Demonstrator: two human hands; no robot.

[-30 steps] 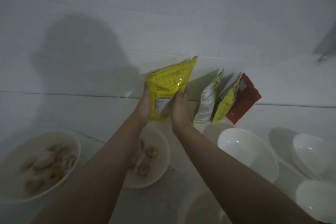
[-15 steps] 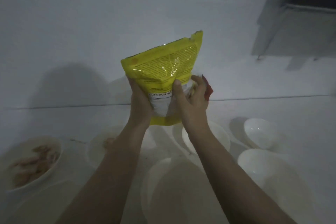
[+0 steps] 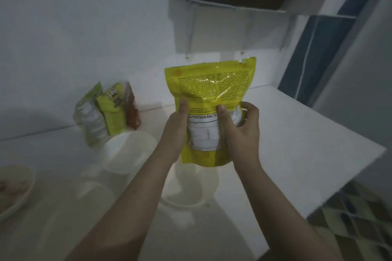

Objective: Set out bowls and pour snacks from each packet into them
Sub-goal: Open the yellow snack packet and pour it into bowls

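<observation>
- Yellow packet (image 3: pixel 210 99): held upright in the air above the white surface (image 3: pixel 297 133), its back panel toward the camera with the words "NUTRITION FACTS" legible; the top edge looks torn at its right corner.
- Left hand (image 3: pixel 175 131): its grip closes on the packet's left edge, thumb on the printed back and fingers hidden behind the pouch.
- Right hand (image 3: pixel 241 127): its grip closes on the packet's right side, thumb pressed beside the nutrition panel and fingers curled round the right edge.
- Empty white bowl (image 3: pixel 188 184): stands on the surface directly below the held packet, partly covered by both forearms.
- Second white bowl (image 3: pixel 129 150): stands just left of the first, toward the back wall, and appears empty.
- Blurred bowl (image 3: pixel 99 195): near the second bowl, toward the front edge; its contents cannot be told.
- Filled bowl (image 3: pixel 14 188): at the left edge of the view, holding brownish snack pieces (image 3: pixel 8 184).
- Other packets (image 3: pixel 106 116): 3 or so, green-yellow and red-brown, lean against the back wall behind the second bowl; motion blur hides their print.
- Patterned floor (image 3: pixel 356 218): visible beyond the surface's right edge.
</observation>
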